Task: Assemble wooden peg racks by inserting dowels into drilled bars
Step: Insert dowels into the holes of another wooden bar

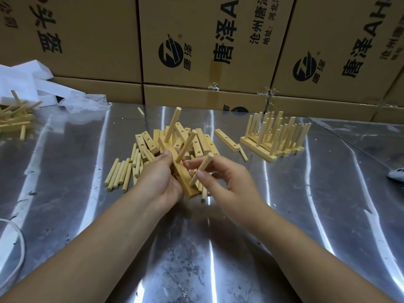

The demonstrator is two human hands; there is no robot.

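Note:
My left hand (pixel 159 178) grips a drilled wooden bar (pixel 182 174) above the steel table. Two dowels stand in the bar, a far one (pixel 172 124) and a middle one (pixel 185 146). My right hand (pixel 227 178) pinches a third dowel (pixel 201 169) between thumb and fingers, its lower end at the bar's near part. Whether that end sits in a hole is hidden. Behind the hands lies a pile of drilled bars (pixel 196 141), and loose dowels (pixel 122 171) lie to the left.
Several finished peg racks (pixel 275 136) stand at the right. One loose bar (pixel 226 139) lies between pile and racks. More wooden parts (pixel 15 119) and white foam (pixel 26 82) sit far left. Cardboard boxes (pixel 196 51) wall the back. A white cord (pixel 17 259) lies at the left edge.

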